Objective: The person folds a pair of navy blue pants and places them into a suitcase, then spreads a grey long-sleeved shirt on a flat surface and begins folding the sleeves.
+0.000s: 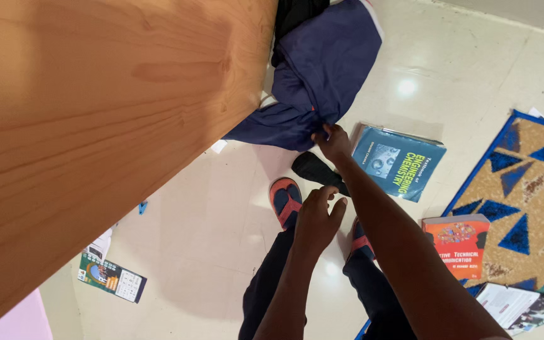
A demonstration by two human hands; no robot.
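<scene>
My right hand (330, 140) reaches forward and pinches the lower edge of a navy blue garment (322, 69) that hangs down beside the wooden tabletop (96, 126) and bunches on the floor. My left hand (318, 217) hovers nearer to me, above my feet, with its fingers loosely curled and nothing in them. A black piece of cloth (315, 169) lies on the floor just below my right hand. I stand in red and black sandals (286, 200).
On the pale tiled floor lie a teal book (401, 162), an orange book (462, 247), open magazines (517, 305) and a leaflet (111, 278). A blue and tan patterned mat (527, 189) covers the right side.
</scene>
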